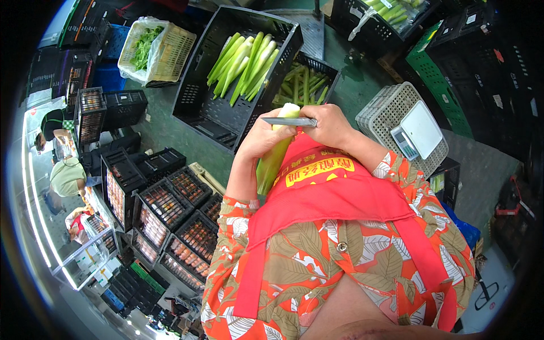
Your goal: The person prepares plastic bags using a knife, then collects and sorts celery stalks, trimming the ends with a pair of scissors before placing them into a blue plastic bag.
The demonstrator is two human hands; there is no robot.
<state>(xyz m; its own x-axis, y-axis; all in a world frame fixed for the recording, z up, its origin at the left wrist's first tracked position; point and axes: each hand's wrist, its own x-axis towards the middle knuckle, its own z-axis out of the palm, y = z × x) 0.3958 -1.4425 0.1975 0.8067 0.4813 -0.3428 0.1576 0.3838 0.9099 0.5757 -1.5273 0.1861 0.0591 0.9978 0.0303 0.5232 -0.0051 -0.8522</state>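
My left hand [265,134] is closed around a thick pale-green vegetable stem [272,159], probably celtuce, its white end pointing away from me. In my right hand [326,124] is a knife, its metal blade [285,121] lying across the stem near that end. Beyond my hands, a large black plastic crate [212,114] holds several trimmed green-and-white stems [244,63]. Partly behind my hands, a smaller black crate [333,76] contains green stalks or trimmings [306,83].
A digital scale [418,131] rests on stacked grey perforated baskets [367,114] at right. Leafy greens fill a lined cream basket [178,51] at upper left. Black crates of packed goods [163,204] stand at left, with several people farther off. Tall crate stacks [471,85] rise at right.
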